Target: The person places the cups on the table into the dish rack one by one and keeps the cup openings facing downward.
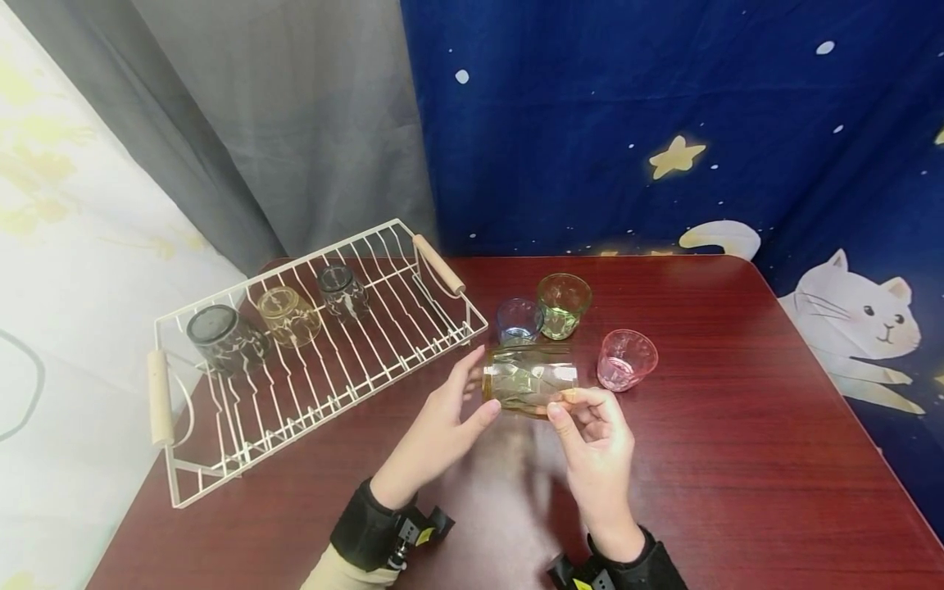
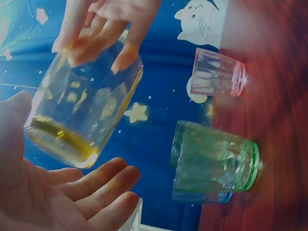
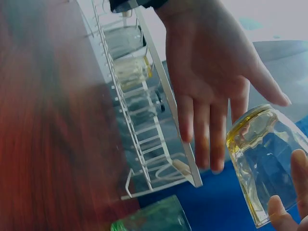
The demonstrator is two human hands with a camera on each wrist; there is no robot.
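Mid-frame, my right hand (image 1: 603,459) pinches the amber glass (image 1: 528,378) by its rim; my left hand (image 1: 440,419) spreads near its base. Likely slippery, brittle; best held mid-wall.

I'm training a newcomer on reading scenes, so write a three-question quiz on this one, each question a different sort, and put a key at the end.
1. How many glasses sit in the wire rack?
2. True or false: the yellow glass pinched by the right hand is upright.
3. Which glass on the table stands apart from the other two there?
A) the blue glass
B) the green glass
C) the pink glass

Key:
1. Three.
2. False; it is tipped onto its side.
3. C.
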